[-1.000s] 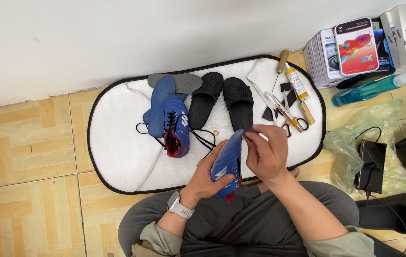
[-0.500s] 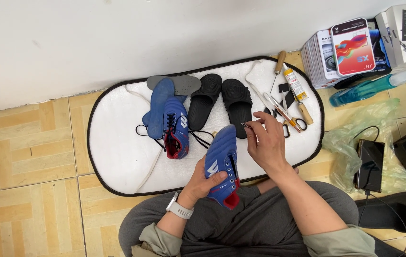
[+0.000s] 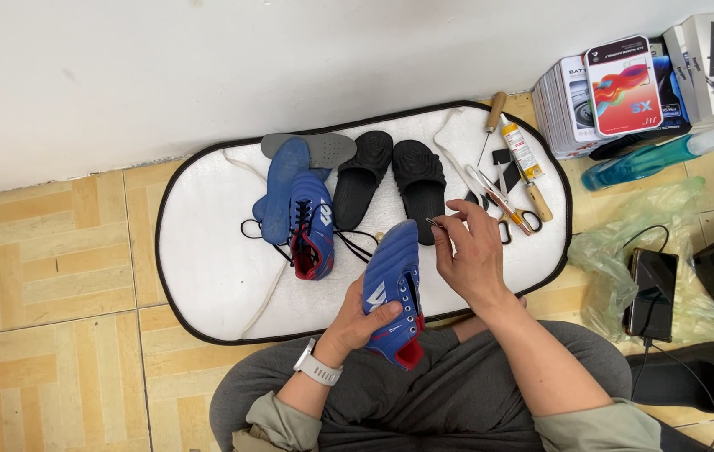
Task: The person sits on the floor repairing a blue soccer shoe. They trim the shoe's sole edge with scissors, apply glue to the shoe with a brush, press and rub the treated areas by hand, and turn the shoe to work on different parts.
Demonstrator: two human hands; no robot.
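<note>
**Blue shoe in the lap, needle pinched at the toe**

Landmark: the white mat [image 3: 206, 276] with its black edging, laid on the tiled floor against the wall.

- Left hand [image 3: 361, 322] is closed around the blue shoe [image 3: 392, 280], thumb across the side panel, fingers wrapped underneath. The shoe sits at the near edge of the mat, heel toward the person's lap, toe pointing out over the mat.
- Right hand [image 3: 470, 255] hovers just beside the shoe's toe, thumb and forefinger pressed together on a thin metal needle or pin [image 3: 435, 223]. Too small to tell whether thread runs from it.
- On the mat, middle: the second blue shoe [image 3: 311, 226] with loose black laces, lying partly on a blue insole [image 3: 280, 180]; a grey insole [image 3: 315, 149] at the far edge.
- On the mat, right of centre: a pair of black slides [image 3: 390, 176].
- Right end of the mat: scissors [image 3: 511, 209], a wooden-handled awl [image 3: 491, 121], a glue tube [image 3: 522, 149].
- Off the mat to the right: stacked boxes [image 3: 616, 92], a green plastic bag [image 3: 650, 243] and a phone [image 3: 651, 293] on a cable.

Judgement on doing this well: the left grip looks firm, which suits fine work; bracing the heel against the thigh would steady it further. Keep the pinch close to the needle's point for control, and angle the tip away from the supporting thumb. A slip toward that thumb is the likeliest hurt.
</note>
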